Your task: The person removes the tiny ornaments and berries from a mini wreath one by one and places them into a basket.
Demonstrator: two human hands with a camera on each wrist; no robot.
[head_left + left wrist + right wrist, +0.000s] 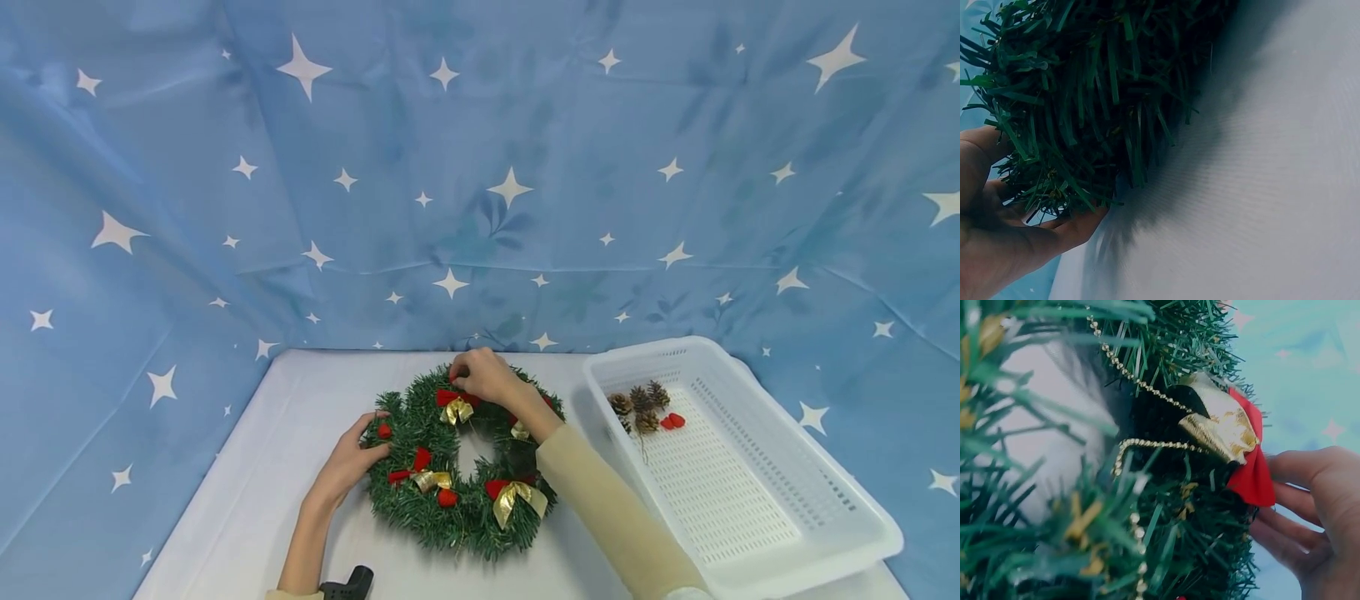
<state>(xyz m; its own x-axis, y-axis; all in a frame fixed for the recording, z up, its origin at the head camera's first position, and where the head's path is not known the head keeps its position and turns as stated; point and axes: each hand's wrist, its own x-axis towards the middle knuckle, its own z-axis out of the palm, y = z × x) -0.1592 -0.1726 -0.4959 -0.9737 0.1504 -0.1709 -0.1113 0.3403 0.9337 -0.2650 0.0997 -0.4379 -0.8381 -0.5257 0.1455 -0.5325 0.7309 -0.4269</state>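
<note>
A green tinsel wreath (pixel 427 525) lies on the white table, decorated with red-and-gold bows and small red ornaments (pixel 447 498). My left hand (pixel 348 462) grips its left edge, thumb near a red ornament (pixel 385 431); in the left wrist view the fingers curl under the green tips (pixel 1079 119). At the wreath's far side, my right hand (pixel 487 375) pinches a small red ornament (pixel 453 379) just above a bow (pixel 457 408). The right wrist view has that bow (pixel 1225 425) beside the hand, with the fingertips partly hidden behind it. Gold bead strings (pixel 1141 381) trail from the bow.
On the right stands a white plastic basket (pixel 817 450) with pine cones (pixel 647 406) and red pieces (pixel 675 421) at its far left. A blue star-patterned cloth (pixel 510 125) hangs behind the table (pixel 247 467). A black device (pixel 348 583) sits at my left wrist.
</note>
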